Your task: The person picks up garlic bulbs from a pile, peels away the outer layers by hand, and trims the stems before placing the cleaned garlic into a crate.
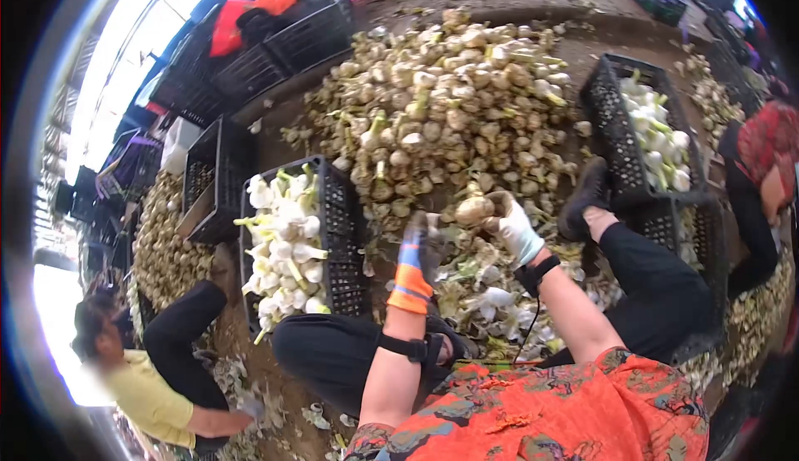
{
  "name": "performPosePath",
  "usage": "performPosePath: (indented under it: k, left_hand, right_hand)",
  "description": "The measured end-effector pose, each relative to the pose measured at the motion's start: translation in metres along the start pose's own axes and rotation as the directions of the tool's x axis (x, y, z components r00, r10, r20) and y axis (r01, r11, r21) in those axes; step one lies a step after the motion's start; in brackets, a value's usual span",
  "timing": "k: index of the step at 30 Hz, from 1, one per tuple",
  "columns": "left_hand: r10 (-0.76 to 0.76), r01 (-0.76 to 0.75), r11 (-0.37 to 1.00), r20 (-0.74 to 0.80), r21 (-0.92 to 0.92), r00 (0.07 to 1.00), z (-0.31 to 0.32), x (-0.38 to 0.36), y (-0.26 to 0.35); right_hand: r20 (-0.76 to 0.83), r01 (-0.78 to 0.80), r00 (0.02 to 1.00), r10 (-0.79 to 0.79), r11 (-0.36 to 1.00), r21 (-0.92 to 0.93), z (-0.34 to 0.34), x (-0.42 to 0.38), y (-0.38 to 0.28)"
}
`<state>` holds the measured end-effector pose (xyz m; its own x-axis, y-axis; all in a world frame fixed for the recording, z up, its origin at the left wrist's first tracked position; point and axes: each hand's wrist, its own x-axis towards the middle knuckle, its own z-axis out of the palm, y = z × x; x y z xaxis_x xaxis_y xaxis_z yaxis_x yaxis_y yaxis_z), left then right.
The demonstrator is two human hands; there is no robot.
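Note:
My right hand (513, 226), in a pale glove with dark fingertips, is closed around a garlic bulb (474, 210) at the near edge of a large garlic heap (449, 103). To its left is my left hand (426, 245), in a dark glove with a blue and orange cuff. Its fingers look curled, but what they hold, if anything, is hidden. Loose peeled skins and leaves (491, 299) lie below both hands, between my legs. A black crate (343, 228) of cleaned white garlic (287, 240) stands left of my left hand.
Another black crate (612, 120) with white garlic stands at the right, beyond my shoe (585, 199). Stacked crates (250, 74) fill the back left. One person (158, 390) sits at the lower left beside a smaller heap (166, 228); another person (749, 186) is at the right edge.

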<state>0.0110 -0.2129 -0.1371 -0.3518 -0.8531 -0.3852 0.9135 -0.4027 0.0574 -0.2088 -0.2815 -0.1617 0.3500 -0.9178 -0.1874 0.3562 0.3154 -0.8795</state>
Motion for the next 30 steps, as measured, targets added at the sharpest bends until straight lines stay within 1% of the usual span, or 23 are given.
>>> performPosePath:
  k: [1,2,3,4,5,6,7,8,9,10,11,12,13,14,16,17,20,23,24,26,27,29,30]
  left_hand:
    - [0.355,-0.249,0.856,-0.164,0.453,0.921,0.0,0.012,-0.043]
    - [0.212,-0.182,0.89,-0.026,0.419,0.977,0.06,-0.013,-0.065]
    - [0.369,-0.349,0.793,0.063,0.499,0.927,0.056,-0.009,-0.077]
    - [0.509,-0.508,0.661,0.168,0.553,0.844,0.052,-0.006,-0.085]
    - [0.536,-0.593,0.63,0.272,0.502,0.799,0.061,-0.009,-0.082]
    - [0.573,-0.62,0.395,0.346,0.677,0.743,0.059,-0.004,-0.081]
    - [0.576,-0.664,0.249,0.443,0.705,0.687,0.067,-0.008,-0.083]
    - [0.561,-0.695,0.099,0.537,0.712,0.63,0.074,-0.013,-0.087]
    - [0.514,-0.691,-0.002,0.593,0.723,0.619,0.078,-0.015,-0.087]
    - [0.491,-0.672,-0.181,0.658,0.718,0.571,0.083,-0.02,-0.088]
    - [0.456,-0.636,-0.356,0.722,0.684,0.521,0.089,-0.024,-0.09]
    - [0.412,-0.581,-0.52,0.78,0.626,0.471,0.093,-0.028,-0.092]
    - [0.424,-0.602,-0.494,0.778,0.628,0.464,0.091,-0.028,-0.095]
    - [0.433,-0.602,-0.467,0.761,0.648,0.483,0.089,-0.029,-0.096]
    - [0.455,-0.594,-0.415,0.722,0.689,0.521,0.086,-0.033,-0.098]
    - [0.455,-0.595,-0.408,0.719,0.693,0.525,0.088,-0.036,-0.1]
    - [0.438,-0.627,-0.432,0.759,0.648,0.482,0.089,-0.037,-0.099]
    - [0.431,-0.633,-0.399,0.745,0.664,0.51,0.098,-0.045,-0.101]
    - [0.421,-0.62,-0.416,0.745,0.666,0.518,0.1,-0.048,-0.101]
    - [0.398,-0.591,-0.451,0.744,0.669,0.537,0.104,-0.052,-0.099]
    - [0.394,-0.604,-0.389,0.718,0.696,0.573,0.103,-0.052,-0.097]
    - [0.377,-0.613,-0.259,0.662,0.746,0.647,0.101,-0.053,-0.094]
    - [0.369,-0.631,-0.19,0.651,0.752,0.664,0.101,-0.054,-0.092]
  right_hand:
    - [0.051,0.025,0.998,-0.025,1.0,0.001,0.018,-0.018,-0.017]
    - [0.106,0.05,0.993,-0.05,0.999,0.005,0.034,-0.036,-0.033]
    - [0.155,0.044,0.987,-0.04,0.999,-0.026,0.044,-0.052,-0.051]
    - [0.197,0.057,0.978,-0.067,0.997,0.059,0.053,-0.065,-0.072]
    - [0.175,0.033,0.984,-0.027,0.999,-0.031,0.051,-0.072,-0.087]
    - [0.148,0.008,0.989,0.01,0.993,-0.116,0.048,-0.076,-0.099]
    - [0.107,0.093,0.991,-0.075,0.98,-0.176,0.051,-0.081,-0.104]
    - [0.072,0.107,0.992,-0.101,0.99,-0.087,0.056,-0.084,-0.107]
    - [0.054,0.154,0.988,-0.147,0.978,-0.142,0.058,-0.087,-0.113]
    - [0.038,0.199,0.98,-0.196,0.96,-0.199,0.066,-0.091,-0.122]
    - [0.028,0.198,0.98,-0.196,0.977,-0.075,0.066,-0.09,-0.118]
    - [-0.008,0.216,0.975,-0.222,0.956,-0.196,0.065,-0.087,-0.111]
    - [-0.048,0.23,0.968,-0.247,0.945,-0.232,0.07,-0.093,-0.113]
    - [-0.085,0.239,0.959,-0.269,0.934,-0.265,0.073,-0.099,-0.114]
    - [0.02,0.221,0.975,-0.221,0.962,-0.159,0.073,-0.113,-0.125]
    - [0.075,0.205,0.977,-0.198,0.973,-0.106,0.074,-0.119,-0.131]
    - [0.137,0.148,0.979,-0.152,0.988,0.034,0.075,-0.133,-0.142]
    - [0.166,0.112,0.978,-0.128,0.989,0.099,0.074,-0.14,-0.145]
    - [0.171,0.098,0.978,-0.116,0.989,0.113,0.074,-0.14,-0.146]
    - [0.199,0.087,0.972,-0.127,0.976,0.2,0.064,-0.136,-0.136]
    - [0.213,0.08,0.968,-0.134,0.967,0.241,0.059,-0.134,-0.132]
    - [0.172,0.066,0.98,-0.1,0.979,0.193,0.057,-0.134,-0.13]
    - [0.15,0.059,0.985,-0.085,0.984,0.169,0.056,-0.133,-0.129]
